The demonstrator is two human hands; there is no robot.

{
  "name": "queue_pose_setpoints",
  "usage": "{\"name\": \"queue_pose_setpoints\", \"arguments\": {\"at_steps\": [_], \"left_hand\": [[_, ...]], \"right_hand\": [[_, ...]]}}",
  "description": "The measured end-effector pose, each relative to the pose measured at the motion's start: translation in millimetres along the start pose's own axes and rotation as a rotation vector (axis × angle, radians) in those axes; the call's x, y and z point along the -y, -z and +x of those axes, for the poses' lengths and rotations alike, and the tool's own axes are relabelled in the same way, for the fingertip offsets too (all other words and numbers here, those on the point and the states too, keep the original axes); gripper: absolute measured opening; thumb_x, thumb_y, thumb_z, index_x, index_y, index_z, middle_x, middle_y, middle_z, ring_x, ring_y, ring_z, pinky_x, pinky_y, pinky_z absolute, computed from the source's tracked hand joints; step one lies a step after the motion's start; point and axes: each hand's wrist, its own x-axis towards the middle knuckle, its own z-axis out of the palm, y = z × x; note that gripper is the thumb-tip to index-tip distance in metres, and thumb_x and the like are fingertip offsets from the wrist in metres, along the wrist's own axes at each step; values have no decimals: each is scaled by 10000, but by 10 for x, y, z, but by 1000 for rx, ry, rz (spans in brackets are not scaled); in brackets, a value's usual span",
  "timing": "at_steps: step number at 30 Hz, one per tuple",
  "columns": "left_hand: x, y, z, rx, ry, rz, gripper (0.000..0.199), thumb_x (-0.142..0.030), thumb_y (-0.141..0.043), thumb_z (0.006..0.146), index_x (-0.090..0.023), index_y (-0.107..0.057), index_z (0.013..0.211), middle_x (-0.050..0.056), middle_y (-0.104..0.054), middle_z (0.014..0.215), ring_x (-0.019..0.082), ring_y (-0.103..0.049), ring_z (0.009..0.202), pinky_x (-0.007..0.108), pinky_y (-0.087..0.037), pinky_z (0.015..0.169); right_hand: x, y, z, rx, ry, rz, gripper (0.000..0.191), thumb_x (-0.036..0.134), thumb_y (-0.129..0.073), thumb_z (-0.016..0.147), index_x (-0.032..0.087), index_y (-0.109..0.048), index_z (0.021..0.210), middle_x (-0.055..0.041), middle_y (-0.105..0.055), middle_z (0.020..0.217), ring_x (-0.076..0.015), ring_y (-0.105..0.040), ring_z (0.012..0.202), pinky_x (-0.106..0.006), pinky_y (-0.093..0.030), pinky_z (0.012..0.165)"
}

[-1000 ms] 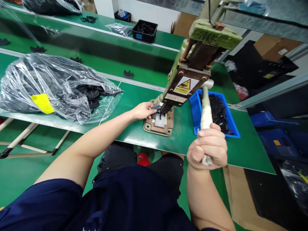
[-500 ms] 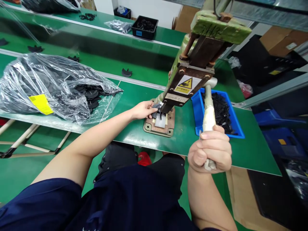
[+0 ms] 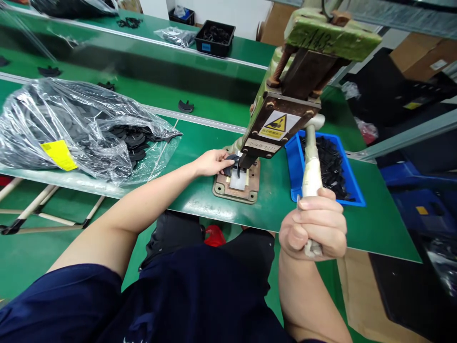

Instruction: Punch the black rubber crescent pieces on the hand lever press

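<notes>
A long green surface (image 3: 374,219) runs across the room, and its right near corner pokes out past the person. Behind its far edge is a green strip (image 3: 150,90) with a few loose black bits on it. A big press (image 3: 285,95) stands on the surface, its foot between the near edge and the far edge. To the left lies a fat clear bag (image 3: 89,143), full of black bits, reaching close to the near edge. On the other side, toward the right end of the surface, sits a blue bin (image 3: 293,166) full of small black parts (image 3: 330,166). A pale handle (image 3: 311,166) sticks out at the right side of the press. The right grip (image 3: 314,226) is wrapped tight around its low end, by the near edge. The left grip (image 3: 213,163) pinches a bent black piece (image 3: 229,170) at the foot of the press, just beside a shiny metal plate (image 3: 237,182). I cannot tell if the piece touches the plate. The press has a yellow warning sign (image 3: 279,125) on its front.
</notes>
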Motion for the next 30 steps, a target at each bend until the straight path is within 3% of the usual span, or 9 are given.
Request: {"name": "queue_pose_setpoints", "arguments": {"at_steps": [5, 16, 23, 27, 29, 30], "left_hand": [[27, -11, 36, -24, 21, 28, 359, -423, -838, 897, -177, -586, 827, -13, -683, 666, 115, -671, 545, 190, -482, 488], [-128, -9, 66, 18, 255, -38, 366, -401, -887, 867, -176, -600, 833, -9, -673, 582, 119, -678, 478, 172, -485, 460], [-127, -20, 46, 54, 387, -132, 376, -457, -872, 872, -174, -625, 858, 37, -708, 577, 142, -698, 485, 181, -514, 485], [-107, -58, 10, 22, 348, -158, 318, -401, -813, 941, -171, -603, 877, 32, -715, 609, 133, -716, 512, 164, -513, 490], [-97, -79, -15, 16, 325, -169, 323, -392, -793, 962, -172, -579, 861, 22, -694, 586, 125, -703, 496, 156, -497, 477], [-93, -87, -36, 10, 310, -181, 333, -397, -791, 965, -173, -569, 858, 19, -691, 586, 122, -698, 490, 153, -492, 471]], "right_hand": [[15, -20, -1, -17, -15, -7, 367, 377, -658, 945, 228, -475, 664, 46, -567, 632, -160, -678, 735, -545, -591, 966], [-51, -47, -20, -64, 4, -33, 343, 414, -650, 911, 267, -474, 655, 38, -509, 572, -184, -643, 656, -552, -615, 890], [14, -81, 7, -56, -19, -27, 327, 385, -664, 916, 265, -481, 674, 40, -539, 612, -183, -669, 693, -557, -609, 949], [18, -186, 343, -188, 45, 87, 268, 435, -735, 898, 273, -595, 737, 57, -526, 601, -148, -656, 646, -481, -617, 861], [10, -220, 678, -222, 50, 175, 191, 454, -792, 862, 289, -708, 910, 52, -580, 672, -142, -674, 686, -435, -610, 813], [5, -222, 864, -213, 40, 217, 245, 453, -805, 852, 290, -739, 1022, 35, -641, 771, -149, -698, 752, -430, -608, 826]]}}
